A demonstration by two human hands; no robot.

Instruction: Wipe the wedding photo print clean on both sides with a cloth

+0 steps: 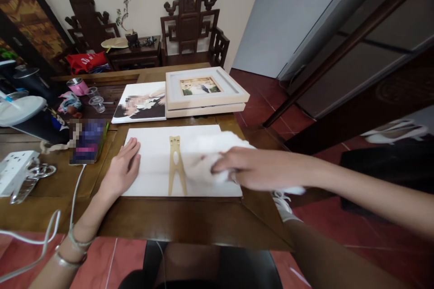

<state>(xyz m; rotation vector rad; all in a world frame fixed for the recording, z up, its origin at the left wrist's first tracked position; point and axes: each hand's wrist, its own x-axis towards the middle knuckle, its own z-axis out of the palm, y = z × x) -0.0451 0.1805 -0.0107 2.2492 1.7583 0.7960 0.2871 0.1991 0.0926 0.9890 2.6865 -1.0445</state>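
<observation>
A white rectangular panel [149,162] lies flat on the wooden table, with a yellowish A-shaped piece [175,167] with an oval hole on its middle. My left hand [125,167] rests on the panel's left edge, fingers stretched out and holding nothing. Bunched in my right hand [244,167] is a white cloth [217,142], pressed over the right part of the panel. Motion smears the cloth and the fingertips, and together they cover the panel's right side.
Behind the panel lie stacked light-wood picture frames [206,86] and a photo panel [139,101]. To the left are a blurred-out phone-like item [88,142] with a white cable, a power strip [18,171], a lidded dark cup [37,122] and a pink mug [77,86]. The table's edge [285,235] is at right.
</observation>
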